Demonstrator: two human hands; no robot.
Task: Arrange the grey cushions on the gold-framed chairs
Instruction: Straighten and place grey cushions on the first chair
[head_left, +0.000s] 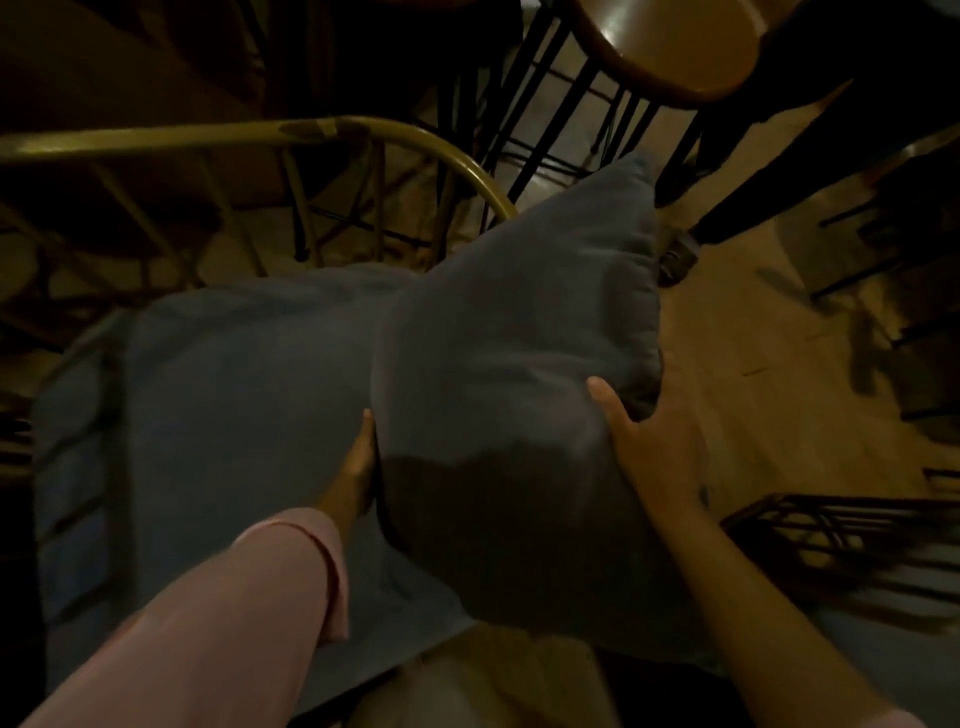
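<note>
A grey cushion (519, 353) is held up at an angle in the middle of the view, its far corner pointing up and right. My left hand (356, 473) grips its left edge, fingers tucked behind the fabric. Against its right side presses my right hand (654, 447), thumb on the front face. Beneath and to the left, a second grey cushion (218, 415) lies flat on the seat of a gold-framed chair (291, 132), whose curved gold back rail runs across the upper left.
A round wooden stool seat (675, 47) on black metal legs stands at the upper right. Dark chair legs and a black wire frame (841, 530) crowd the right side over a wooden floor (769, 364). The scene is dim.
</note>
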